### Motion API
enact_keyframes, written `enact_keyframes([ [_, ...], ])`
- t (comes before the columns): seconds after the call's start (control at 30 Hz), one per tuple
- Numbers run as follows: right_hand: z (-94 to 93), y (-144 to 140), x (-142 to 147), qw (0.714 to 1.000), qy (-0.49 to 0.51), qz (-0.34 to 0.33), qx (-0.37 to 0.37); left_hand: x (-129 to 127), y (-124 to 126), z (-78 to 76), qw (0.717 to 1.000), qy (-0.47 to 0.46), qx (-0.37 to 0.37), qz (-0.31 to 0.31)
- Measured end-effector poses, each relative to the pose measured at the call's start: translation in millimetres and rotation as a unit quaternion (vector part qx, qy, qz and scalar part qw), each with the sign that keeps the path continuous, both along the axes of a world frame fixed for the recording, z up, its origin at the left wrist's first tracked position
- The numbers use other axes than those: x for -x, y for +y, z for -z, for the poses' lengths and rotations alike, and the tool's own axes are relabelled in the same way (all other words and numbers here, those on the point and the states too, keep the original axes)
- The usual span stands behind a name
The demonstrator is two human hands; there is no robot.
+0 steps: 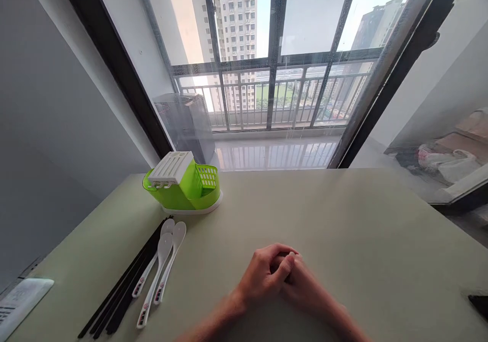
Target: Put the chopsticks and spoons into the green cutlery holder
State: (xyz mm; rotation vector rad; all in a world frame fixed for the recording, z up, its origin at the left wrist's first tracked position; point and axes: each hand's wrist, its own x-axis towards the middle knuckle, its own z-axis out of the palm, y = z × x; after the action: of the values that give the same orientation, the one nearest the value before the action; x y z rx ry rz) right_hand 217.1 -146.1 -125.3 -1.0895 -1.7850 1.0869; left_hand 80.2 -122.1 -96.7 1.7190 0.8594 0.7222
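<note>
The left hand (263, 271) and right hand (301, 283) are clasped, fingers folded closed, with no object showing in the grip. To its left lie white spoons (164, 248) and black chopsticks (125, 290), with the green caddy (171, 195) beyond, all untouched, so handling seems not yet begun. The palms are hidden; a white object (28, 301), far left of the grip, is cut off.

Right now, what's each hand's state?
Left hand: closed, clasped with the right; no object visible in its grip.
Right hand: closed, clasped with the left; no object visible.
</note>
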Motion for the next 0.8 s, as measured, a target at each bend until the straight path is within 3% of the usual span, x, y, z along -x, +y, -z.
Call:
enact_keyframes([
  [0.8, -0.1, -0.6, 0.5, 1.000, -0.009, 0.008, 0.003, -0.7, -0.5, 0.3, 1.000, 0.001, -0.003, -0.001],
])
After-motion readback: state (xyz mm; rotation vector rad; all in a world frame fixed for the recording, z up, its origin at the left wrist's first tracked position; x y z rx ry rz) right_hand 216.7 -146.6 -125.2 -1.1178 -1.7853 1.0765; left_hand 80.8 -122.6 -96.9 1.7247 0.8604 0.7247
